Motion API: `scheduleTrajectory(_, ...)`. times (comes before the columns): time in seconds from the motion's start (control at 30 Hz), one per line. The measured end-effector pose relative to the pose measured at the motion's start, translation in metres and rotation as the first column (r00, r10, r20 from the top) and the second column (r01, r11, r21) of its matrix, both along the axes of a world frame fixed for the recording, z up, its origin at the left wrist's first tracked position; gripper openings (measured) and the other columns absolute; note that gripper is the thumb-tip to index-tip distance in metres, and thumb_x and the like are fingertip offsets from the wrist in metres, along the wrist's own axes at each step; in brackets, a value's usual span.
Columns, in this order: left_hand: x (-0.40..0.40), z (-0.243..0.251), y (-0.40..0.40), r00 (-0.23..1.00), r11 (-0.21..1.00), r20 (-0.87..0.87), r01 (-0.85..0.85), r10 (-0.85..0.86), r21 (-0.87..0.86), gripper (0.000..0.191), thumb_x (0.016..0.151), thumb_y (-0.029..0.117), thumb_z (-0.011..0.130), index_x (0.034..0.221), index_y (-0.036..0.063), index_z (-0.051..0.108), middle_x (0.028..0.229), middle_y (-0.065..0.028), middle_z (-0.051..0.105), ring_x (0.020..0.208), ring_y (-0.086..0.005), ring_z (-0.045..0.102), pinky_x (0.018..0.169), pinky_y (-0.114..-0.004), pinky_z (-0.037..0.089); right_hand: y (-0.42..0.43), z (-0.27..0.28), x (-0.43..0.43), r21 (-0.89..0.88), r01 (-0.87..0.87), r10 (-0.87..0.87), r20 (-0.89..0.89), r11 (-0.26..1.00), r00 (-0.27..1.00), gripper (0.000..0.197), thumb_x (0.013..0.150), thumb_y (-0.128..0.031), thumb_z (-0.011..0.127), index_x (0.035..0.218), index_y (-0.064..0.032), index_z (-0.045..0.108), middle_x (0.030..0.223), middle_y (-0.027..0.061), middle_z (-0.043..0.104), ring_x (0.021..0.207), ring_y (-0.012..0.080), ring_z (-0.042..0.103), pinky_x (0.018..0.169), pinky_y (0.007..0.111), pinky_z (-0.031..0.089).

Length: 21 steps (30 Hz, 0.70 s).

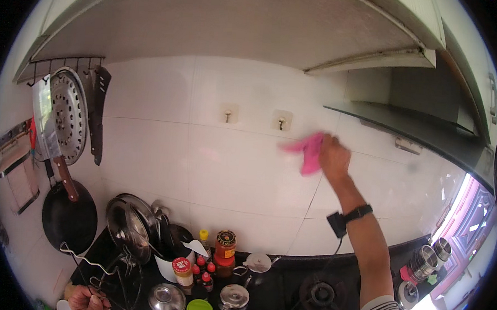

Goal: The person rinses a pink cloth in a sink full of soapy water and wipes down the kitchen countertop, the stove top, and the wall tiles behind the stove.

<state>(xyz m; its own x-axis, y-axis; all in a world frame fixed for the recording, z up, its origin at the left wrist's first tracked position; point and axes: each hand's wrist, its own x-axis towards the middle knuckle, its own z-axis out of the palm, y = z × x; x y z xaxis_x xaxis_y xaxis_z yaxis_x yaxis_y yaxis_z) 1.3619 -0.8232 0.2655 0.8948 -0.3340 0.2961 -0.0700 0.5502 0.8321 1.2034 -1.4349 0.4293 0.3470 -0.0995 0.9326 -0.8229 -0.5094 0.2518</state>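
My right hand [335, 156] grips a pink cloth [312, 157] at the white tiled wall [239, 167], right of and below an adhesive hook [282, 121]. The cloth is blurred, and one end sticks out to the left. A black strap with a small box and a cable is on my right wrist. Low at the left edge, my left hand [87, 301] has its fingers closed on a thin bar of a metal wire rack [120, 274]. Part of that hand is cut off by the frame's bottom.
A cabinet [221, 25] overhangs the wall, with a dark glass shelf [408, 124] at right. Cleaver [50, 121], steamer plate [69, 114] and black pan [69, 222] hang left. Below stand pot lids [125, 224], jars [225, 253], metal pots [257, 263] and a gas burner [322, 294].
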Motion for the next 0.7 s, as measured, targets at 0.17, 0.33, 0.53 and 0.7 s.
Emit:
scheduleTrajectory(0.17,-0.002,0.006,-0.026,0.999,0.999,-0.03,0.014,-0.013,0.049,0.005,0.094,-0.001,0.056,0.098,0.0019,0.059,0.095,-0.0104,0.061,0.067,-0.0076,0.05,0.046,-0.016,0.033,-0.036,0.03,0.028,-0.106,-0.105,0.115,0.094,0.989,0.989,0.014,0.082,-0.011,0.061,0.094,-0.0062,0.056,0.081,0.0126,0.061,0.065,0.0284,0.066,0.051,0.039,0.054)
scheduleTrajectory(0.33,0.002,-0.003,-0.044,0.998,0.999,0.04,0.05,-0.05,0.014,0.004,0.093,0.001,0.058,0.097,0.0009,0.06,0.092,-0.012,0.061,0.06,-0.0067,0.045,0.045,-0.016,0.03,-0.018,-0.072,0.065,0.117,-0.133,0.16,-0.256,0.984,0.953,0.017,0.085,-0.017,0.057,0.097,-0.0051,0.055,0.09,0.0153,0.061,0.069,0.0312,0.065,0.054,0.045,0.054)
scheduleTrajectory(0.53,-0.001,-0.008,-0.047,0.998,0.999,0.032,0.054,-0.054,0.004,0.004,0.093,0.001,0.059,0.097,0.0006,0.06,0.092,-0.0125,0.062,0.061,-0.0074,0.046,0.046,-0.017,0.03,-0.022,-0.218,0.038,0.36,-0.219,0.406,-0.609,0.907,0.681,0.014,0.083,-0.017,0.057,0.095,-0.012,0.051,0.081,0.0143,0.061,0.065,0.0306,0.065,0.051,0.043,0.052)
scheduleTrajectory(0.7,-0.014,-0.006,-0.035,0.999,1.0,0.039,-0.001,0.0,0.014,0.004,0.093,0.001,0.058,0.097,0.0013,0.06,0.094,-0.0132,0.061,0.062,-0.0078,0.046,0.046,-0.017,0.031,-0.001,-0.24,0.039,0.542,-0.128,0.459,-0.534,0.83,0.71,0.017,0.087,-0.017,0.055,0.098,-0.0052,0.052,0.082,0.019,0.065,0.07,0.034,0.067,0.054,0.047,0.053)
